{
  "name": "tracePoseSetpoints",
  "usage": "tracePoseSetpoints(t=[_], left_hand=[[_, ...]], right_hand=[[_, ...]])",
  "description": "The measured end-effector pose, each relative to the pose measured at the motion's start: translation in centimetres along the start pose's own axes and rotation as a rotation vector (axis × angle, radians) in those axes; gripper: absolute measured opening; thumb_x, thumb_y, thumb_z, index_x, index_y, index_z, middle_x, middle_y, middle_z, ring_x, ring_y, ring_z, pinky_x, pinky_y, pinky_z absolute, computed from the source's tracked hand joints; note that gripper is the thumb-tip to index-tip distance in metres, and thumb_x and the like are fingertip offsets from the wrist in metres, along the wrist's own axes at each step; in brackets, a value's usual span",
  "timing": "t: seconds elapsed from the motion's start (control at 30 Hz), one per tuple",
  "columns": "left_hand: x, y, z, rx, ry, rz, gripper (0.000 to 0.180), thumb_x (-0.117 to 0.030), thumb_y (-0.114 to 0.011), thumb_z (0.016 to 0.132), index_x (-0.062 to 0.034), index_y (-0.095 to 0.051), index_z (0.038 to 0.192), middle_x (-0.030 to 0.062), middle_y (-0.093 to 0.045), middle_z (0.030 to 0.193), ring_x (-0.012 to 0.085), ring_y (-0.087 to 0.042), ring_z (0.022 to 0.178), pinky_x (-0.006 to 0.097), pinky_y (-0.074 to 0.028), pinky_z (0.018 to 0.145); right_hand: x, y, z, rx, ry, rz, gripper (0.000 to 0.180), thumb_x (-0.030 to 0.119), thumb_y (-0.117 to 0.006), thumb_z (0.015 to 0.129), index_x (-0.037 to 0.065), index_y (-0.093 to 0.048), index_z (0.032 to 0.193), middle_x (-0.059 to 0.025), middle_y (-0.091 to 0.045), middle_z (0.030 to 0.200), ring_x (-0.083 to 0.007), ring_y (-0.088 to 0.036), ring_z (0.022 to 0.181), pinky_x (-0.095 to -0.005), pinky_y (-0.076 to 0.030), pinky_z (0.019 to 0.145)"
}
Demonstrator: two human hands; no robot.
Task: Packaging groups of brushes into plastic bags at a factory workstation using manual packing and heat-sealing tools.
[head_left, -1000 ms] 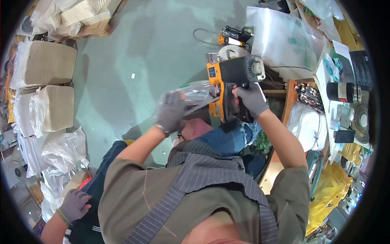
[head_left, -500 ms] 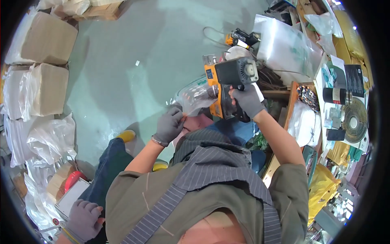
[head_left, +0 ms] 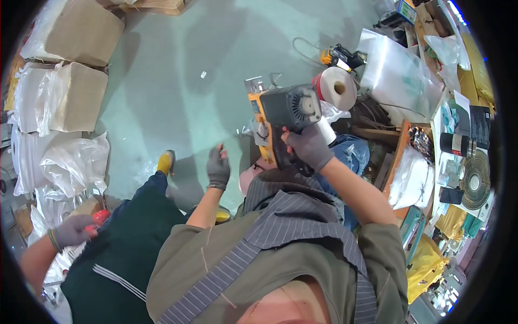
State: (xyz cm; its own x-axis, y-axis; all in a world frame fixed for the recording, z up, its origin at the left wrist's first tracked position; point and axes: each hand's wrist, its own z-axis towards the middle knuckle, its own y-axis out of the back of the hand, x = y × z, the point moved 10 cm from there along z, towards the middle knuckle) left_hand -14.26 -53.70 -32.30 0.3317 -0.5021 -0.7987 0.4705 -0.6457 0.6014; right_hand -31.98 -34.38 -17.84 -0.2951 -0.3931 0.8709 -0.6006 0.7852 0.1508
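Note:
My right hand (head_left: 311,150), in a grey fingerless glove, is wrapped round the black handle of an orange and black handheld bag sewing machine (head_left: 288,108). A round vented motor cover faces upward on its right side. Beside the handle shows a white thread cone (head_left: 325,131). A bit of clear plastic (head_left: 254,129) shows at the machine's left edge; most of it is hidden. Left of the machine, my left hand (head_left: 218,168), gloved alike, is raised over the floor with fingers apart and nothing visible in it. A pink surface (head_left: 251,177) lies below the machine.
At my left a co-worker in a dark green garment (head_left: 116,259) has a gloved hand (head_left: 74,231) at a red object (head_left: 100,217). Wrapped cartons (head_left: 81,97) stand far left. Rightward are a large roll (head_left: 341,89), a second orange tool (head_left: 337,58), and a cluttered bench with a fan (head_left: 475,181).
My left hand has let go of the clear plastic bag and drawn back left. The sewing machine has moved left and tilted. The co-worker has come closer, hand now at the red object.

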Motion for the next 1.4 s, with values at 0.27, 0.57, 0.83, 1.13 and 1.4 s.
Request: tracePoseSetpoints(t=[0.27,0.57,0.83,1.13,1.4], left_hand=[[8.8,-4.9,-9.8,0.554,0.356,0.422,0.034,-0.030,-0.057,0.083,-0.0064,-0.058,0.107,0.0153,-0.060,0.101,0.0335,-0.059,0.093,0.041,-0.047,0.082],[-16.5,-11.5,4.0,0.398,-0.322,-0.221,0.049,-0.023,-0.063,0.080,-0.0040,-0.048,0.122,0.0098,-0.055,0.114,0.0225,-0.052,0.106,0.032,-0.041,0.091],[-19.2,-14.8,7.2,0.266,-0.690,0.342,0.054,-0.039,-0.066,0.070,-0.0042,-0.051,0.109,0.0147,-0.054,0.101,0.0348,-0.052,0.091,0.045,-0.041,0.078],[-13.5,-20.9,12.8,0.409,-0.184,0.646,0.038,-0.044,-0.049,0.085,-0.0086,-0.062,0.089,0.0152,-0.061,0.072,0.0347,-0.060,0.068,0.045,-0.045,0.060],[-14.1,-22.1,13.8,0.428,-0.219,0.594,0.043,-0.050,-0.047,0.084,-0.0115,-0.065,0.090,0.0134,-0.063,0.073,0.0332,-0.062,0.066,0.044,-0.046,0.059]], right_hand=[[-1.4,-4.5,-0.1,0.071,0.025,0.184,0.011,0.006,-0.060,0.075,0.000,-0.056,0.084,-0.0047,-0.055,0.063,-0.0125,-0.054,0.049,-0.0264,-0.044,0.048],[1.7,0.2,-0.9,0.248,-0.374,1.553,0.013,0.010,-0.050,0.075,0.009,-0.050,0.088,0.0013,-0.047,0.065,-0.0130,-0.048,0.056,-0.0323,-0.042,0.059],[11.1,25.2,-0.4,-0.372,0.318,-0.103,0.018,0.016,-0.067,0.081,0.001,-0.059,0.085,0.0001,-0.053,0.063,-0.0069,-0.049,0.050,-0.0220,-0.041,0.046],[-17.9,36.6,17.6,-0.523,-0.224,0.212,0.018,0.020,-0.068,0.079,0.005,-0.059,0.082,-0.0009,-0.053,0.057,-0.0115,-0.049,0.042,-0.0274,-0.042,0.041],[-18.5,40.7,16.8,-0.874,-0.070,-0.625,0.042,0.034,-0.062,0.082,0.003,-0.056,0.108,-0.0139,-0.064,0.083,-0.0293,-0.062,0.075,-0.0385,-0.050,0.065]])
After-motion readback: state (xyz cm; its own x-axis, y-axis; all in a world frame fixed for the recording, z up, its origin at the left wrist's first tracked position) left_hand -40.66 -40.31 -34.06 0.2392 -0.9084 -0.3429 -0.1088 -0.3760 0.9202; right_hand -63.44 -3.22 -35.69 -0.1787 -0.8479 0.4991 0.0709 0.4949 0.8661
